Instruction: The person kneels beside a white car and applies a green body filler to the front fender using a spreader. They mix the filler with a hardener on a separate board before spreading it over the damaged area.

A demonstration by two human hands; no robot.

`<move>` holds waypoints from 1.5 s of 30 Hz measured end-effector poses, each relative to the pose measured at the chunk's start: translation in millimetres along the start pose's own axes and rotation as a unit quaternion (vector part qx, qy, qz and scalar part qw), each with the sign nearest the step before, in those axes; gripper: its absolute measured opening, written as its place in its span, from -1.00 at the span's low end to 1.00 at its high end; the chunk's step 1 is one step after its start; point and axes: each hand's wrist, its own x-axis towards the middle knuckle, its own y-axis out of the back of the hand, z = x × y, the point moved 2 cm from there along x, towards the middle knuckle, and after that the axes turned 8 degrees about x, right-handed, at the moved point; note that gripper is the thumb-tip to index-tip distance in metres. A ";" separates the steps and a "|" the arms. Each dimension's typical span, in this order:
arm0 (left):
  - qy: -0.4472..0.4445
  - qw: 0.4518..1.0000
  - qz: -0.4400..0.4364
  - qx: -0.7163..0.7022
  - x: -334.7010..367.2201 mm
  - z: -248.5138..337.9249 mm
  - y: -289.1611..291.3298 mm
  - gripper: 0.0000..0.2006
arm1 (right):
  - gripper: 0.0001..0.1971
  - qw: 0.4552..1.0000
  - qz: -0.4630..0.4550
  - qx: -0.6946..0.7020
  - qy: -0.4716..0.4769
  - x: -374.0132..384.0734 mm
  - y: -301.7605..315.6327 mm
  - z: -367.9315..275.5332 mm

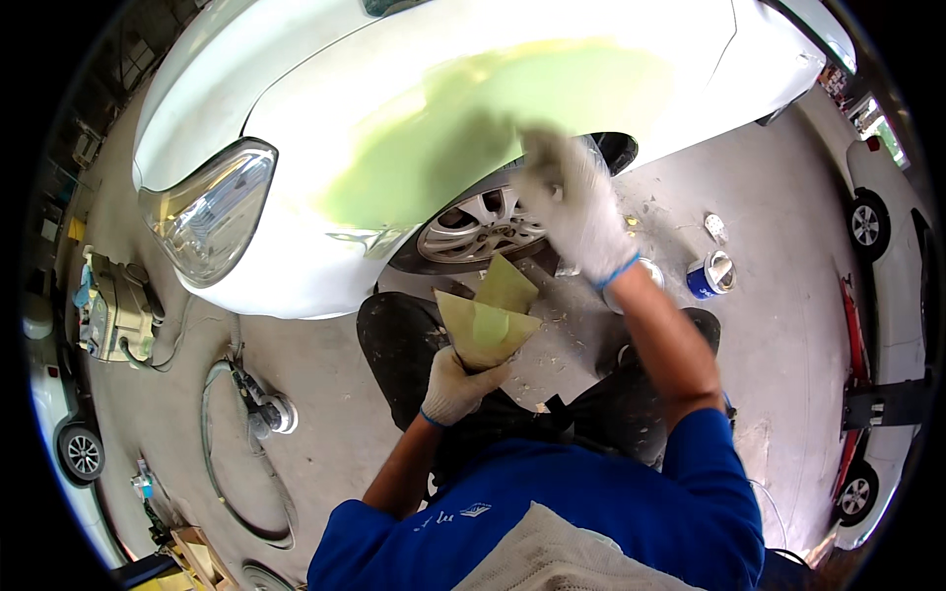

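Observation:
A white car fender (394,89) curves across the top, with a wide pale green filler patch (552,84) above the wheel arch. My left hand (461,387), in a whitish knit glove, is closed around the lower end of yellowish, pointed flat spreaders (463,325); a green smear of putty (490,325) lies on them. My gloved right hand (576,202) is raised at the edge of the arch beside the patch. Its fingers are curled and blurred, and whatever they hold cannot be made out.
Behind my hands is the car's wheel (483,229). Right of my knees, a blue and white can (711,275) stands on the floor. To the left lie a sander (268,406) with its hose (209,433) and a greenish machine (116,307). Another white car (887,295) is at far right.

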 end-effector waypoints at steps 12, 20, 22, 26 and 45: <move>0.074 0.994 0.047 0.072 -15.5 -28.3 -31.6 -0.80 | -0.60 0.871 -0.027 -0.391 0.295 162.5 -28.9 -80.0; 0.032 0.996 0.045 0.076 -4.9 -35.5 -35.2 -0.82 | -0.83 0.909 0.166 -0.211 0.319 119.6 12.1 -60.2; 0.020 0.997 0.048 0.065 4.0 -41.5 -41.6 -0.82 | -0.83 0.949 0.208 -0.007 0.236 100.8 32.1 -37.0; 0.017 0.998 0.057 0.034 5.4 -37.4 -49.3 -0.86 | -0.76 0.894 0.262 0.357 -0.074 23.7 56.2 15.5; -0.246 0.933 0.071 0.255 64.5 62.9 -132.1 -0.87 | -0.71 0.972 0.192 0.131 -0.022 -175.3 87.9 88.1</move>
